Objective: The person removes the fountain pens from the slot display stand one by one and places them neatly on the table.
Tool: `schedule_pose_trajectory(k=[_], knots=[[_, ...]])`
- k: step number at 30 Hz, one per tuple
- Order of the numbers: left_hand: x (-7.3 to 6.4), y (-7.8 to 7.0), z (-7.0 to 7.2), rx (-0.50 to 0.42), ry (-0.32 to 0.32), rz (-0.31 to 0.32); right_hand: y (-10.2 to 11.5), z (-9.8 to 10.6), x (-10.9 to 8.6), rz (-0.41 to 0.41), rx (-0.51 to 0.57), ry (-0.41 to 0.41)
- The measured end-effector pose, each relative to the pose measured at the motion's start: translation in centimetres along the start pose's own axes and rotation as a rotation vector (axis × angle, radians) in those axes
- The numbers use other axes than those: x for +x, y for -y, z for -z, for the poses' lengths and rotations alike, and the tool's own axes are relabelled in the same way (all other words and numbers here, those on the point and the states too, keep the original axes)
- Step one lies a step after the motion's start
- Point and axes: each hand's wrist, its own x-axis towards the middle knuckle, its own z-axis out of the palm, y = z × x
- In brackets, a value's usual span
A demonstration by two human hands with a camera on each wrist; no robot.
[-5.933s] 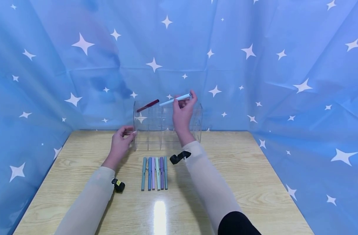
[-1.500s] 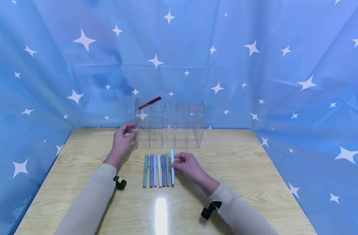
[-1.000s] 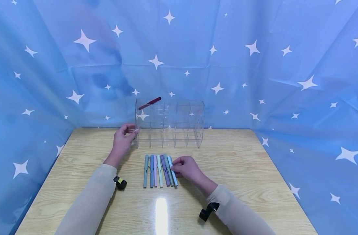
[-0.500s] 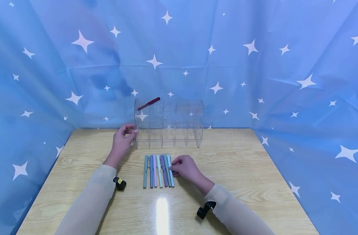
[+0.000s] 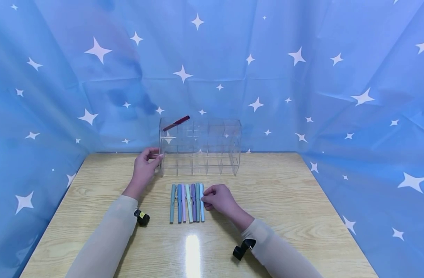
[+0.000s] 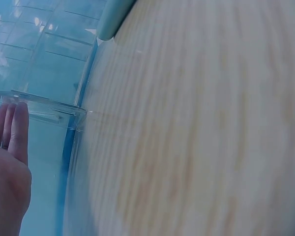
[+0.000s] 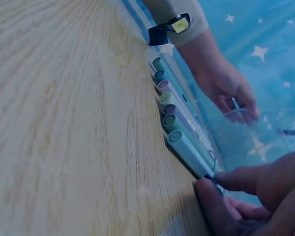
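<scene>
My left hand (image 5: pixel 145 166) holds the left side wall of a clear acrylic organizer (image 5: pixel 184 173), thumb in front and fingers behind. The organizer stands upright at the back of the table, divided into small compartments. In front of it lies a row of several capped pens (image 5: pixel 183 204) in green, blue, lilac, pale green and purple, side by side and pointing away from me. At the row's right end my right hand (image 5: pixel 221 199) pinches a light blue pen (image 7: pixel 189 153) between thumb and fingertips near its far end. This pen lies against its dark green neighbour.
A dark red pen (image 5: pixel 176 123) lies slanted at the top left of the organizer. Behind the wooden table (image 5: pixel 274 193) hangs a blue curtain (image 5: pixel 226 50) with white stars, close to the organizer's back.
The right hand has brought the light blue pen down from over the organizer to the row's right end. There the last pens, briefly tilted, have straightened. The left hand has stayed put.
</scene>
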Motion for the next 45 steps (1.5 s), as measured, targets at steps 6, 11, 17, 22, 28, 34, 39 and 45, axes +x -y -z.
schedule_pose_trajectory(k=[6, 11, 17, 22, 28, 34, 39, 45], knots=[[0.0, -0.5, -0.1, 0.006, 0.009, 0.021, -0.1, 0.1, 0.0, -0.007, 0.022, 0.008], [0.0, -0.1, 0.0, 0.0, 0.007, 0.023, 0.0, 0.3, 0.0, -0.018, 0.045, 0.025], [0.0, -0.2, 0.0, -0.015, 0.005, 0.008, 0.1, 1.0, -0.1, -0.021, 0.062, 0.038], [-0.1, -0.3, 0.0, -0.006, 0.003, 0.0, 0.6, 1.6, 0.0, 0.001, 0.062, -0.008], [0.0, -0.1, 0.0, -0.021, 0.001, -0.001, 2.4, 2.2, 0.8, 0.118, 0.042, -0.093], [-0.1, -0.1, 0.0, -0.01, -0.001, -0.009, 5.3, 2.5, 2.2, 0.216, 0.086, -0.144], [-0.1, -0.1, 0.1, 0.006, -0.008, -0.005, 8.3, 2.2, 3.9, 0.322, 0.071, -0.228], [-0.1, -0.1, 0.0, 0.009, -0.001, 0.001, 12.0, 1.1, 6.0, 0.438, 0.095, -0.329]])
